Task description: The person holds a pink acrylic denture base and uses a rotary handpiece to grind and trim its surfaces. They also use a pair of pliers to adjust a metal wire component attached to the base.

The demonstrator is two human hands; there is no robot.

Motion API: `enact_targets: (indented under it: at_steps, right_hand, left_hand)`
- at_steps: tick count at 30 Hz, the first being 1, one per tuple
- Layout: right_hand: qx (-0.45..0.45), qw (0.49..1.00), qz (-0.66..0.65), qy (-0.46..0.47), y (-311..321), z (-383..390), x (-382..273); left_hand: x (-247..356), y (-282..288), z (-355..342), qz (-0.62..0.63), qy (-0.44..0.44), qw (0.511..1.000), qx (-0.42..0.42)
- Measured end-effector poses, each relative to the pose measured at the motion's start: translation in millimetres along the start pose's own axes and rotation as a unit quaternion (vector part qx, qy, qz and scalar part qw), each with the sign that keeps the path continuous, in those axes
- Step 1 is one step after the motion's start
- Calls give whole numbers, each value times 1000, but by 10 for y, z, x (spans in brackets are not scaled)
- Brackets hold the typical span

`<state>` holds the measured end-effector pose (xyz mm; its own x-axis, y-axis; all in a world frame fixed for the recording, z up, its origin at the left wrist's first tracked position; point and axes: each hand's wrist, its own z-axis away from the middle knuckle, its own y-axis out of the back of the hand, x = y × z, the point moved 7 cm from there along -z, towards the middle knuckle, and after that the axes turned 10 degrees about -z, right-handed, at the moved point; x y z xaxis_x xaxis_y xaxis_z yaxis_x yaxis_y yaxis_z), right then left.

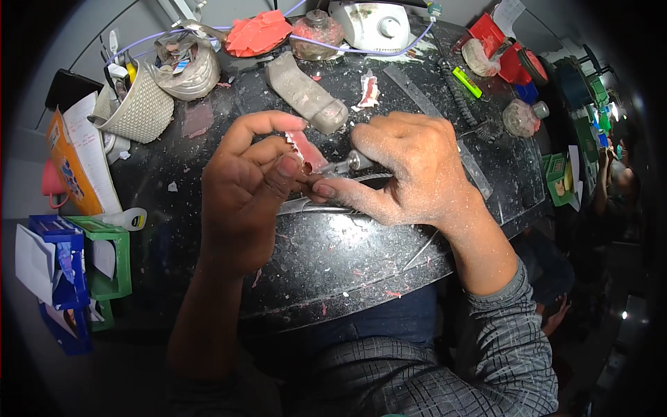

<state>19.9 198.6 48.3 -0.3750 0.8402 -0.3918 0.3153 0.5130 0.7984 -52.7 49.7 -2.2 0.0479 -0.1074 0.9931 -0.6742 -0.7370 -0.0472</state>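
In front of me, over the dark, dusty tabletop, my left hand pinches a pink denture piece with a ragged whitish edge. My right hand is wrapped round a metal rotary handpiece, whose narrow tip points left and meets the lower edge of the pink piece. Thumbs and fingertips of both hands come close together there, so the exact contact is partly hidden. White dust coats my right hand. Below the hands lies a thin metal tool, partly covered by my fingers.
Beyond my hands lie a grey elongated block, another pink-and-white piece and a steel ruler. Farther back are red sheets and a white control box. A woven basket stands left; a coiled cable lies right.
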Motion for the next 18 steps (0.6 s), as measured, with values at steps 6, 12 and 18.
enact_targets:
  at_steps: [6, 12, 18]
  right_hand:
    - [13, 1000, -14, -1, 27, -19, -10]
    - [-5, 1000, 5, -10, 0, -25, -5]
    - [0, 1000, 6, -20, 8, -19, 9]
  left_hand:
    - [0, 1, -4, -5, -7, 1000, -1]
    - [12, -6, 3, 11, -14, 1000, -3]
    - [9, -19, 7, 22, -4, 1000, 1]
